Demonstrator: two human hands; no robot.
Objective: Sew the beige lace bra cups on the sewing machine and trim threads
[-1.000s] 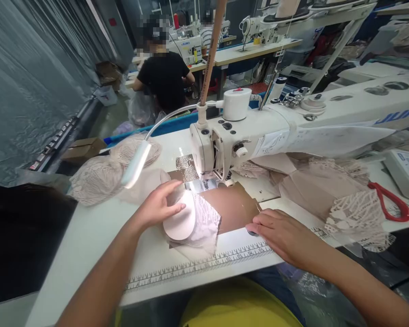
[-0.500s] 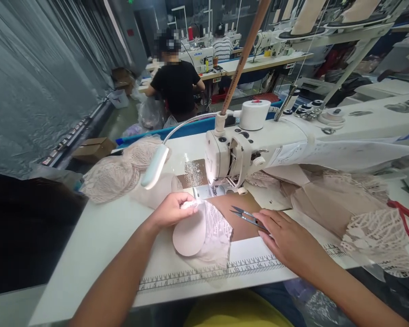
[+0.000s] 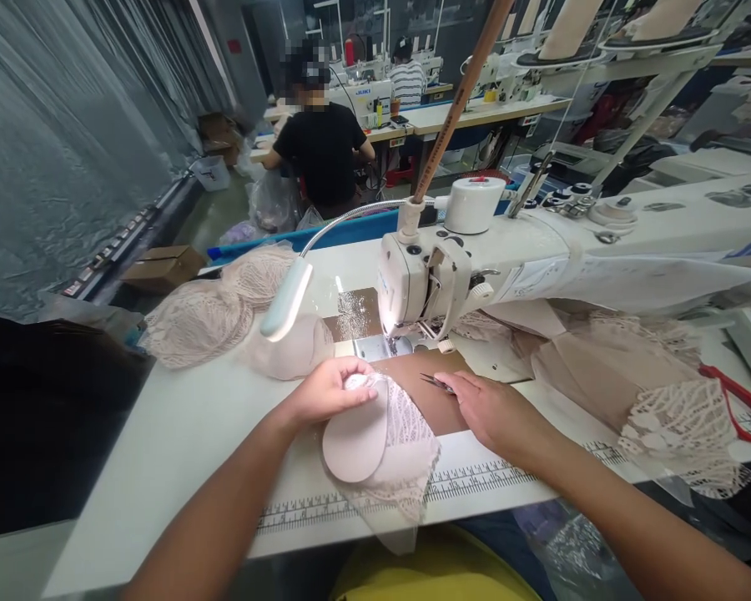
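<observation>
My left hand (image 3: 335,391) pinches the upper edge of a pale pink lace bra cup (image 3: 358,442), just in front of the sewing machine's needle area. Lace and sheer fabric (image 3: 406,442) spread from the cup to the right and hang over the table's front edge. My right hand (image 3: 494,413) is closed round a pair of thread snips (image 3: 436,383), tips pointing left toward the lace but apart from it. Most of the snips' body is hidden by the fingers. The sewing machine (image 3: 425,275) stands behind both hands, its needle area lit.
A lamp (image 3: 288,299) on a bent neck hangs left of the machine head. Lace cups (image 3: 194,325) lie at the left back. Beige lace pieces (image 3: 669,417) and red-handled scissors (image 3: 738,409) lie right. A printed ruler (image 3: 476,482) runs along the front edge. A co-worker (image 3: 322,150) sits ahead.
My left hand has shifted slightly right with the cup, and fabric now hangs over the front edge. My right hand has moved left and closed further round the snips, whose blades are now together.
</observation>
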